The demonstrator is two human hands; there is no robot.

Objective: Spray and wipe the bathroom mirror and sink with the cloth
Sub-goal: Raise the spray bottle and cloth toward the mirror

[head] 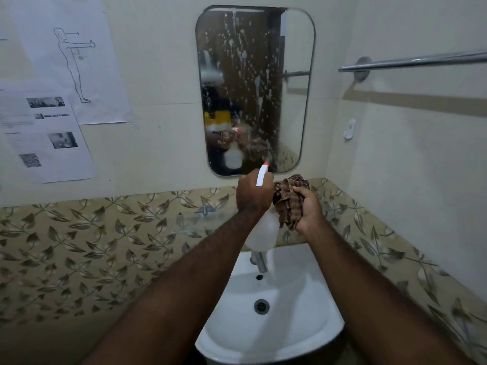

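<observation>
Though tiled in leaves, wall (79, 248) behind droplet-streaked mirror (263, 61).

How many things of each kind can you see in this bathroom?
Mirror: 1
Sink: 1
Tap: 1
Spray bottle: 1
Checked cloth: 1
Towel rail: 1
Paper sheets on the wall: 2
Hands: 2
Total: 10

**Mirror sprayed, cloth bunched, sink below**

The mirror (255, 90) hangs upright on the wall, covered with white drops and runs. The white spray bottle (264, 230) points its nozzle at it. The brown checked cloth (288, 200) is crumpled just beside. The white sink (271, 320) lies below.
</observation>
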